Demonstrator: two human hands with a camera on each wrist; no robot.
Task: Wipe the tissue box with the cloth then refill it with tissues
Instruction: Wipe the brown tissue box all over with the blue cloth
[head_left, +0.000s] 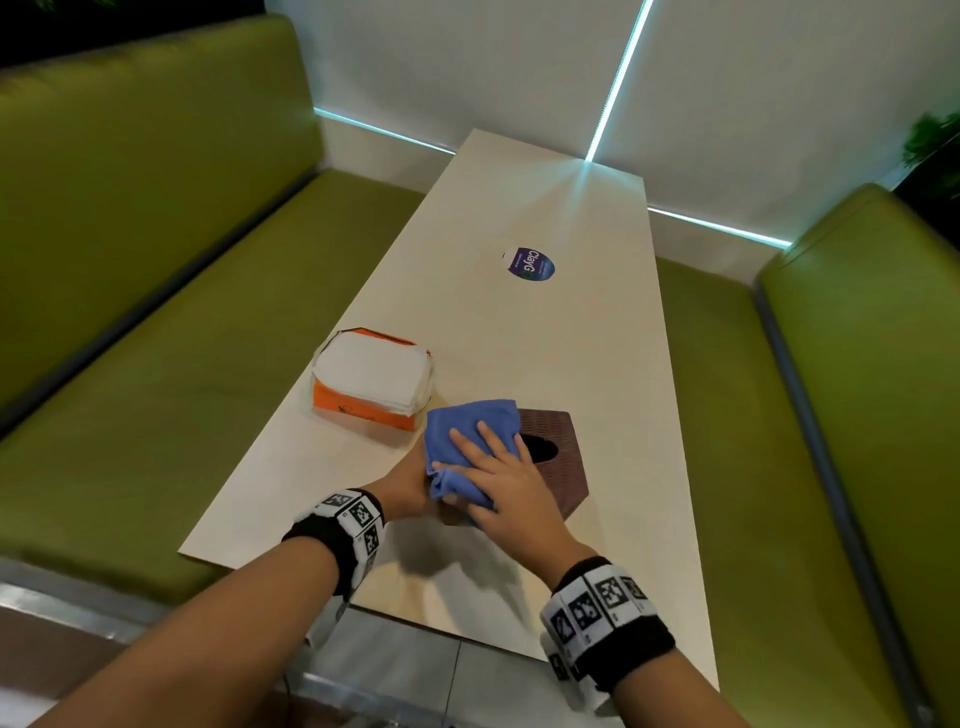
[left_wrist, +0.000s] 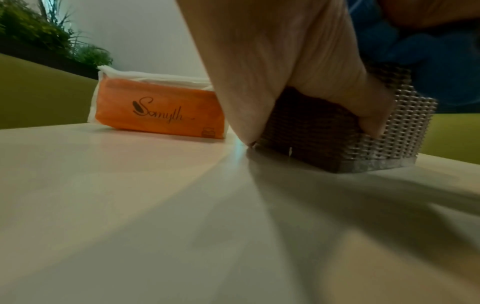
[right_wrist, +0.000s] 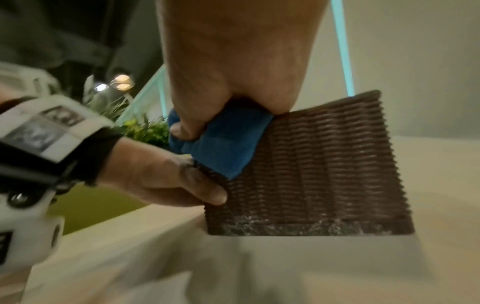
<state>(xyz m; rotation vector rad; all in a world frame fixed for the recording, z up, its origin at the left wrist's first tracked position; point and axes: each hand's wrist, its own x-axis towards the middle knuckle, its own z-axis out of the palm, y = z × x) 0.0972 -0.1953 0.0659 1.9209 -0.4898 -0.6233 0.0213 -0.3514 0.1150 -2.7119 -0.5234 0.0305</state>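
Observation:
A brown woven tissue box (head_left: 558, 467) with a dark oval slot on top stands near the table's front. My left hand (head_left: 413, 488) grips its near left corner, thumb on one side and fingers on the other, as the left wrist view shows on the box (left_wrist: 324, 142). A folded blue cloth (head_left: 467, 431) lies over the box's top left edge. My right hand (head_left: 496, 473) presses it down with fingers spread, while the thumb (right_wrist: 182, 127) tucks into the cloth (right_wrist: 226, 144) against the box (right_wrist: 324, 168). An orange pack of white tissues (head_left: 371, 379) lies left of the box.
The cream table (head_left: 545, 218) runs away from me to a white wall, with a round blue sticker (head_left: 530, 264) in its middle. Green padded benches (head_left: 156, 260) flank both long sides. Plants (left_wrist: 52, 41) stand behind the left bench.

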